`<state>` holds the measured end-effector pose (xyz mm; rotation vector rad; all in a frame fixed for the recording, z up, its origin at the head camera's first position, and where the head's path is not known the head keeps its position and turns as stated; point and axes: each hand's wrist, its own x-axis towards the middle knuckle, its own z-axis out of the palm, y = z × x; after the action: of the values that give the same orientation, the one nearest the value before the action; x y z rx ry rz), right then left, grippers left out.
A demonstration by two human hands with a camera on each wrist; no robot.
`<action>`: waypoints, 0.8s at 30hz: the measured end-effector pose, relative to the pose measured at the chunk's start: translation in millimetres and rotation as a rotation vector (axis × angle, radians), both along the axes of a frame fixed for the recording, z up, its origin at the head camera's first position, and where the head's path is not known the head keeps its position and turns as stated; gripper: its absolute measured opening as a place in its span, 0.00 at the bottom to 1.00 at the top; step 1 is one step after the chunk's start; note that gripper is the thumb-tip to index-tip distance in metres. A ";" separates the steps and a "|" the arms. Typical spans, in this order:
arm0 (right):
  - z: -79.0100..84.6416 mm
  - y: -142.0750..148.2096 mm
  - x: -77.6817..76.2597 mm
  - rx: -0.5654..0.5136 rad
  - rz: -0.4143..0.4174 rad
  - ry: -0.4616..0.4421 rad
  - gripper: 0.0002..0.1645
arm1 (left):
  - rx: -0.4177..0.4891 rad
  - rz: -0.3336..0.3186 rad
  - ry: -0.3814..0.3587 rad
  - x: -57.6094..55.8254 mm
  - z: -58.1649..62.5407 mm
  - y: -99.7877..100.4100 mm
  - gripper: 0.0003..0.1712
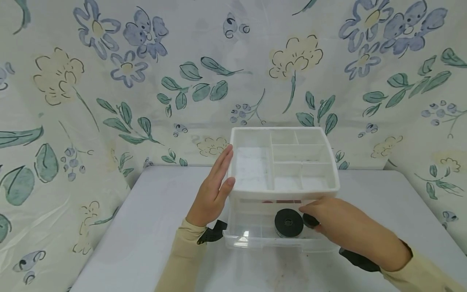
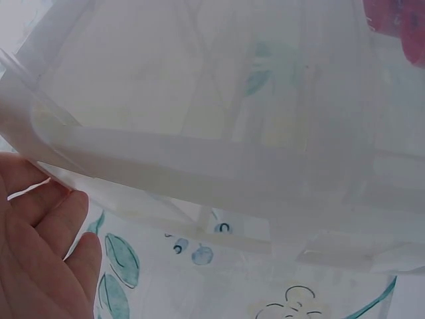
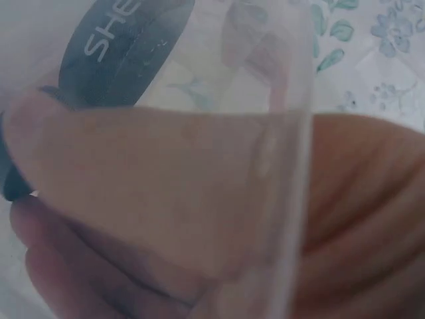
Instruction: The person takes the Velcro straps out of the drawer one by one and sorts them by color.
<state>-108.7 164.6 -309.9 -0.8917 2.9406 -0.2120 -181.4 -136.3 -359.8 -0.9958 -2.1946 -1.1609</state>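
A white plastic organizer (image 1: 251, 194) with a divided top tray stands on the table, its clear drawer (image 1: 242, 242) pulled out at the front. My left hand (image 1: 212, 190) rests straight-fingered along the organizer's left side; in the left wrist view the same hand (image 2: 46, 246) lies beside the translucent box. In the drawer lies a round black-topped container (image 1: 289, 222). Right of it, my right hand (image 1: 339, 221) pinches a small black object (image 1: 311, 220), partly hidden by the fingers. Through the drawer wall, the right wrist view shows a dark item (image 3: 126, 53) lettered "SHE" above the thumb.
Reddish items (image 1: 288, 201) show at the back of the drawer, under the tray. The top tray (image 1: 253, 162) has several compartments. A white table (image 1: 164, 211) bears the organizer, and a flowered cloth (image 1: 255, 89) hangs behind and at both sides.
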 end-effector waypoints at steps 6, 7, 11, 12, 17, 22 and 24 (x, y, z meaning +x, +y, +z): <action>-4.4 -3.0 -1.0 0.079 0.027 0.090 0.27 | -0.004 -0.002 -0.003 0.1 0.0 -0.5 0.37; -4.8 -3.5 -0.3 0.076 0.029 0.105 0.26 | -0.006 -0.001 -0.004 0.3 0.2 -0.6 0.38; -5.8 -4.8 1.1 0.051 0.033 0.164 0.22 | -0.005 0.001 -0.001 0.0 -0.1 -0.7 0.37; -5.9 -5.0 1.1 0.053 0.034 0.171 0.21 | -0.005 0.001 -0.001 0.0 -0.2 -0.6 0.37; -5.9 -6.1 0.3 0.081 0.014 0.142 0.19 | -0.006 0.003 -0.008 -0.1 -0.6 -0.9 0.37; -5.5 -6.7 0.8 0.087 -0.005 0.112 0.19 | -0.010 0.008 -0.011 0.1 -0.3 -0.9 0.38; -5.0 -6.5 1.6 0.087 -0.005 0.137 0.22 | -0.009 0.008 -0.009 0.0 -0.2 -0.6 0.38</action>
<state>-107.1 158.2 -314.9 -0.9222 3.0503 -0.0240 -181.4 -136.9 -360.0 -0.9871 -2.2106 -1.1545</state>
